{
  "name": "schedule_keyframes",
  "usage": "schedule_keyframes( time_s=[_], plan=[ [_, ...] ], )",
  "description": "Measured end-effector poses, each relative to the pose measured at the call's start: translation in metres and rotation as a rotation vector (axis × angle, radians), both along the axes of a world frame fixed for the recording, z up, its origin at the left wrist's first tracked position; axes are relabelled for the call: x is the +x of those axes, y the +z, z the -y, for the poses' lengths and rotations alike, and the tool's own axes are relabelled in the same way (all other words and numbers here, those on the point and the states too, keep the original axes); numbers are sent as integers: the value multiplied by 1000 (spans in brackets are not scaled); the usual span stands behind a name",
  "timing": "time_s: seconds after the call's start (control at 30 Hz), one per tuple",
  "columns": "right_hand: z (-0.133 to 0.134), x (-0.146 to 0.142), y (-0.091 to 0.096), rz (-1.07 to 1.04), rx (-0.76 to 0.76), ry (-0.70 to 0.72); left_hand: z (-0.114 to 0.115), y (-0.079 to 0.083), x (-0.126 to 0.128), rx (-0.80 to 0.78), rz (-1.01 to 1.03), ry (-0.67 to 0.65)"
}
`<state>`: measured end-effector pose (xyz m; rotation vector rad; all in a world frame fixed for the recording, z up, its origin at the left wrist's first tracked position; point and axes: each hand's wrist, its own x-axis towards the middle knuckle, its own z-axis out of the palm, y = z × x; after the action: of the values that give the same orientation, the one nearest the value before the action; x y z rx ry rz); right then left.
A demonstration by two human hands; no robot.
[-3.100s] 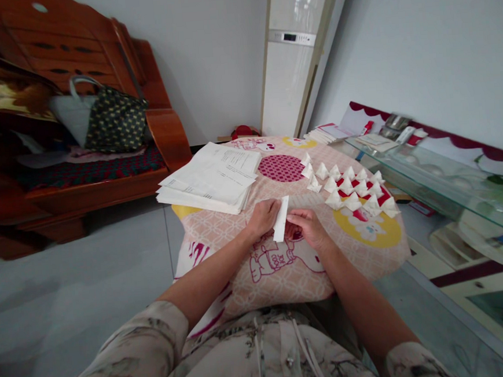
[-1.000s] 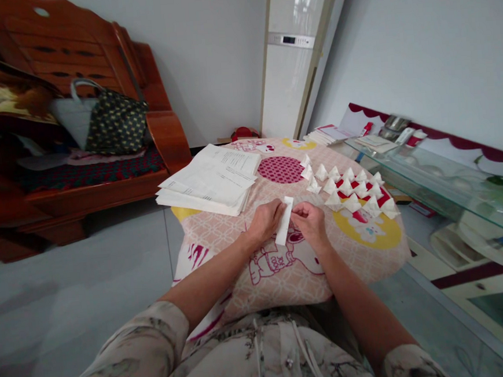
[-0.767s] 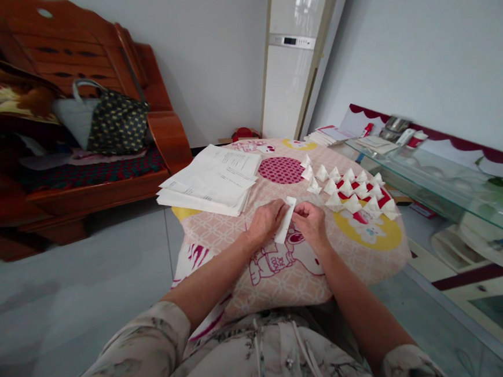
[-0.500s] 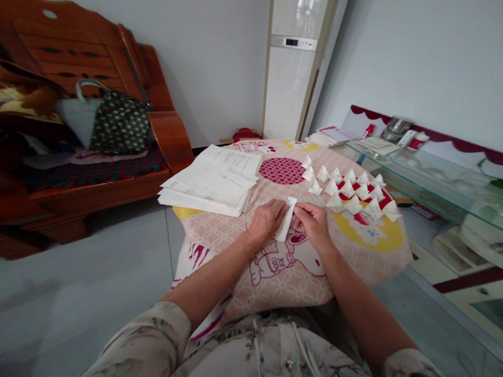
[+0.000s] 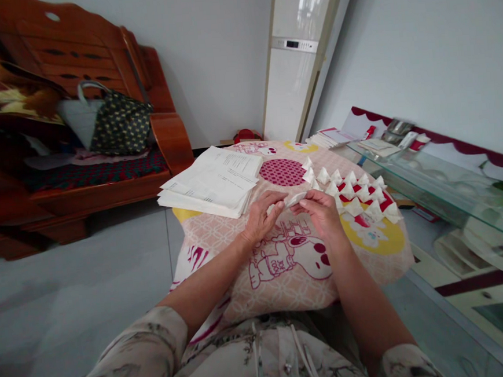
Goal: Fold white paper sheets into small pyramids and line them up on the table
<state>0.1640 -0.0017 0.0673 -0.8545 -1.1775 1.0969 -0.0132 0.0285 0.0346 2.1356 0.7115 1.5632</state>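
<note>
- Far left: a carved, glossy reddish-brown wooden bench (image 5: 93, 58) stood by the wall; a dark bag with a pale pattern (image 5: 120, 124) rested on its seat.
- Left of centre: a stack of white printed paper sheets (image 5: 210, 183) lay on a pink-and-white patterned tablecloth (image 5: 260, 304).
- Centre: the left hand (image 5: 261, 217) was nearly closed, its thumb and bent fingers gripping the left end of a narrow white strip of paper (image 5: 295, 199); the strip spanned the two hands, over the tablecloth and right of the stack.
- Right of centre: the right hand (image 5: 320, 209) was drawn into a pinch, thumb and fingertips together on the strip's other end.
- Right: small, pointed, white folded-paper pieces (image 5: 353, 206) stood in rows just beyond the right hand; some overlay a red patch.
- Far right: a clear glass shelf (image 5: 433, 177) carried a shiny metal bowl (image 5: 398, 130).
</note>
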Motion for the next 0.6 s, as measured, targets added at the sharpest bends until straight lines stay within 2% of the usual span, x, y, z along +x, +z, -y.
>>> schedule_keyframes(
  time_s=[0.13,0.3,0.47,0.6],
  plan=[
    [-2,3,-11,38,-46,51,-6,-1,-3,-170,21,-136],
    [-1,7,-25,97,-136,90,-1,-1,-2,-371,17,-328],
    [1,7,-21,99,-149,106,-1,0,-1,-434,37,-352],
    [3,0,-18,75,-99,69,-3,-4,0,-368,99,-328]
  ],
)
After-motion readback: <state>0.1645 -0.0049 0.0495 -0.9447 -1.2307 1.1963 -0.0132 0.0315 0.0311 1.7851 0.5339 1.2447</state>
